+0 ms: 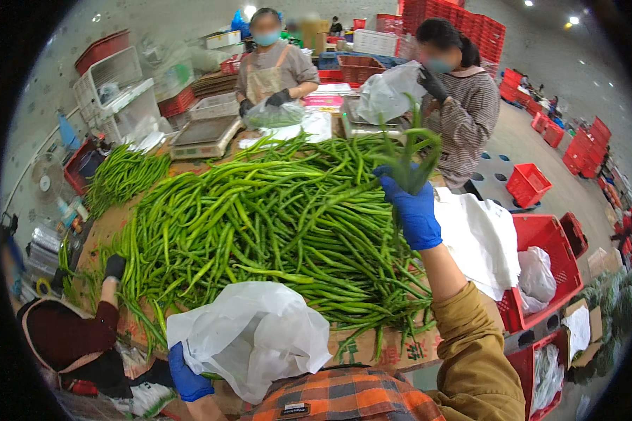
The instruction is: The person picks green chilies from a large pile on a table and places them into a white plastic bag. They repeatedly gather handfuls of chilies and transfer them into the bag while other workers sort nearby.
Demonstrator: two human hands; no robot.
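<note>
A large heap of long green chili peppers [274, 226] covers the cardboard-topped table [368, 350] in front of me. My right hand [412, 210], in a blue glove, is raised over the heap's right side, gripping a bunch of green peppers [413, 158] that is slightly blurred. Near my body at the lower left, my left hand [187, 373], also blue-gloved, holds a translucent white plastic bag [247, 337] by its edge. The bag is puffed out, and part of a green pepper shows beside my glove. Whether more peppers lie inside the bag cannot be told.
Two masked co-workers [276, 73] [461, 105] stand across the table with plastic bags. Another person's black-gloved hand [115, 267] touches the heap at left. Weighing scales [206, 136] stand at the far edge. White bags [474, 237] and red crates [547, 263] are at right.
</note>
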